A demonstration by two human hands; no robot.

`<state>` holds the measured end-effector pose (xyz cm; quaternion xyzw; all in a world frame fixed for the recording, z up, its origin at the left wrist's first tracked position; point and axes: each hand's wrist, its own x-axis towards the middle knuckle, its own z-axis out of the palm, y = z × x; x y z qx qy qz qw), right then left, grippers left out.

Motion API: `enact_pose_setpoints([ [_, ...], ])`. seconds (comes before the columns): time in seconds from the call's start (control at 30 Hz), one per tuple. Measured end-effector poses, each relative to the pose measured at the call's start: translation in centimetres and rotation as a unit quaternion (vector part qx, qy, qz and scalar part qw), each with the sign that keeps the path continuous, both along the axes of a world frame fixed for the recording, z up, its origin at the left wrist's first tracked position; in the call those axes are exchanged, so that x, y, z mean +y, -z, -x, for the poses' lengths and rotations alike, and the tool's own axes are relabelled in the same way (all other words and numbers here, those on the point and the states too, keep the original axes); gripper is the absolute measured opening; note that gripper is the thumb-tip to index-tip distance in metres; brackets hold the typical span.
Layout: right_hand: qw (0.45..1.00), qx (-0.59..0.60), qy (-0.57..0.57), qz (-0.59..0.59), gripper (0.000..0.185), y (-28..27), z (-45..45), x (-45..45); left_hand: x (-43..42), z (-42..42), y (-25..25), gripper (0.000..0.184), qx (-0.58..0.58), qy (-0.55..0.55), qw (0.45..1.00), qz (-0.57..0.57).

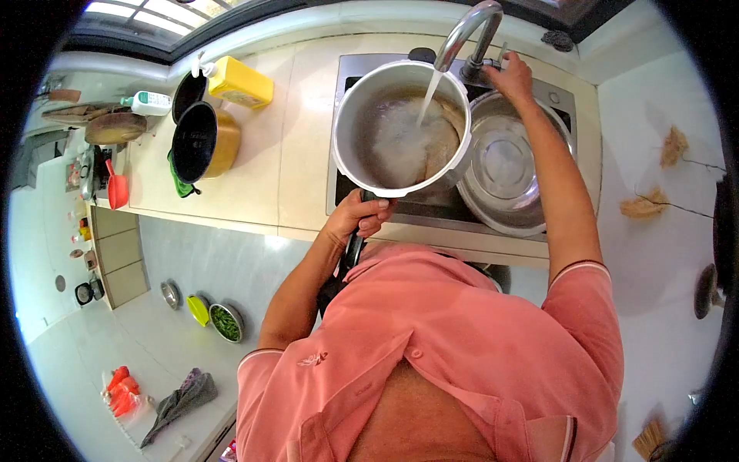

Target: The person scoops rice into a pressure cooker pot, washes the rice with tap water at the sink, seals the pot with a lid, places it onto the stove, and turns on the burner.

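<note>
- Pot (pixel 352 115): grey metal, over the left part of the steel sink (pixel 354 65), open side up.
- Contents of pot: cloudy, brownish-grey water (pixel 404 150); depth cannot be determined. A stream (pixel 428 96) runs from the faucet (pixel 460 35) into it.
- Left hand (pixel 364 217): grasping the black handle (pixel 354 250) of the pot, fingers wrapped around it close to the wall.
- Right hand (pixel 511 78): at the faucet lever (pixel 503 54), fingers against it; whether they close fully around it, cannot tell.
- Metal basin (pixel 512 229): wide, shiny, in the right part of the sink, beside the pot and below the right forearm. Interior reflective; whether it holds liquid, cannot tell.
- Gold pot (pixel 225 146): on the counter (pixel 300 154), left of the sink, black interior showing. A second black vessel (pixel 188 96) sits just beside it.
- Yellow jug (pixel 246 82): near the gold pot, fitted with a white pump; contents not visible.
- White bottle (pixel 152 103): green-topped, further left; contents not visible.
- Lower left: a metal bowl (pixel 240 323) filled with green vegetables (pixel 225 322), next to a lime-green bowl (pixel 198 309).
- Plastic bag (pixel 142 404): see-through, red items (pixel 123 391) inside, kind not identifiable.
</note>
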<state>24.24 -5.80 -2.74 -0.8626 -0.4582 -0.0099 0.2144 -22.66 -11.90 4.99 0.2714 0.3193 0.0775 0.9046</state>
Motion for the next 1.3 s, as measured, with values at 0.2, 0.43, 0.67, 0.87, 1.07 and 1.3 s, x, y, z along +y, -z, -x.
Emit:
enact_pose_setpoints([
  [0.2, 0.999, 0.035, -0.006, 0.015, 0.073, 0.0, -0.1, 0.0, -0.4, -0.9, -1.0, 0.021, 0.026, 0.017, 0.999, -0.033],
  [0.43, 0.999, 0.037, 0.002, 0.010, 0.075, -0.3, 0.1, -0.1, -0.9, -1.5, -1.8, 0.019, 0.097, 0.039, 0.988, -0.115],
  [0.67, 0.999, 0.044, -0.010, 0.006, 0.082, 0.1, 0.4, 0.3, -1.3, -1.8, -3.1, 0.015, 0.125, 0.049, 0.978, -0.157],
  [0.87, 0.999, 0.042, -0.031, -0.006, 0.084, 1.0, 0.2, 1.6, -1.2, -1.6, -3.6, 0.013, 0.143, 0.067, 0.974, -0.164],
  [1.07, 0.998, 0.031, -0.042, -0.037, 0.083, 0.7, 0.7, 1.8, -1.4, -2.2, -4.6, 0.013, 0.155, 0.064, 0.973, -0.157],
  [1.3, 0.998, 0.004, -0.030, -0.062, 0.078, 1.6, 0.3, 2.3, -1.7, -2.0, -3.8, 0.013, 0.139, 0.048, 0.980, -0.133],
])
